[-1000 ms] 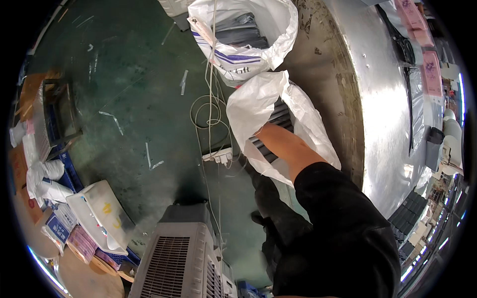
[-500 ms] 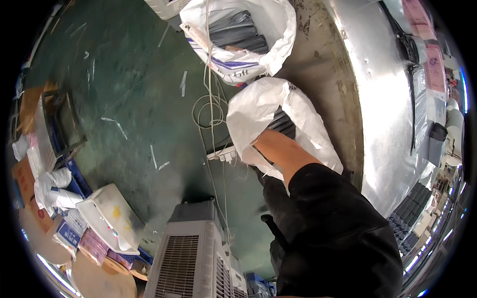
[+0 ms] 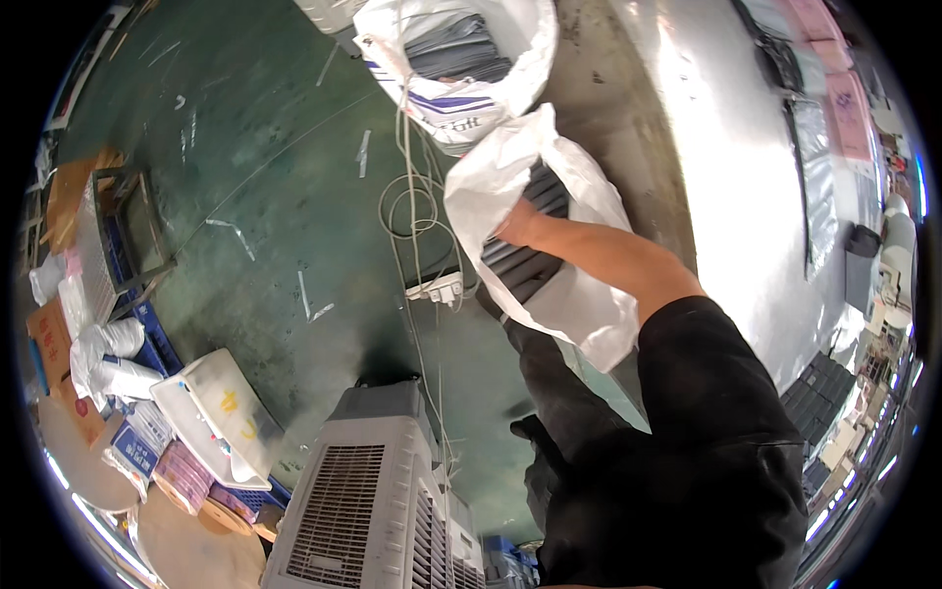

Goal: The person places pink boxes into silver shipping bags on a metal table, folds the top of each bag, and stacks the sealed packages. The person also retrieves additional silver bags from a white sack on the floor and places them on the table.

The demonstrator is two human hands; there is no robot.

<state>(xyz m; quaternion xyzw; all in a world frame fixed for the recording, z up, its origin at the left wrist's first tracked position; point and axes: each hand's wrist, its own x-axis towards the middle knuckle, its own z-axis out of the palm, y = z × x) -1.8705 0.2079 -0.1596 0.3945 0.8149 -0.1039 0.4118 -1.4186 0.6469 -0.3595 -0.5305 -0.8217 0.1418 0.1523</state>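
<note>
My right hand [image 3: 517, 225] reaches into the mouth of a white woven sack [image 3: 599, 319] standing on the floor. Dark grey rolled or folded strips [image 3: 525, 265] lie in several rows inside it. The hand rests against the strips beside the sack's left inner wall; its fingertips are hidden, so its grip does not show. A black sleeve [image 3: 721, 373] covers the upper part of this arm. No left hand shows in the picture.
Beyond stands a second white sack [image 3: 535, 59] with similar dark strips [image 3: 456, 49]. Left of the sacks lie a coiled cable [image 3: 397, 216] and a power strip [image 3: 437, 290]. A grey air cooler [image 3: 343, 501] is near. A shiny metal surface [image 3: 736, 226] runs along the right.
My right forearm has swung to the right and come higher, so the hand now shows inside the sack. The sack's mouth has opened wider, exposing more dark strips.
</note>
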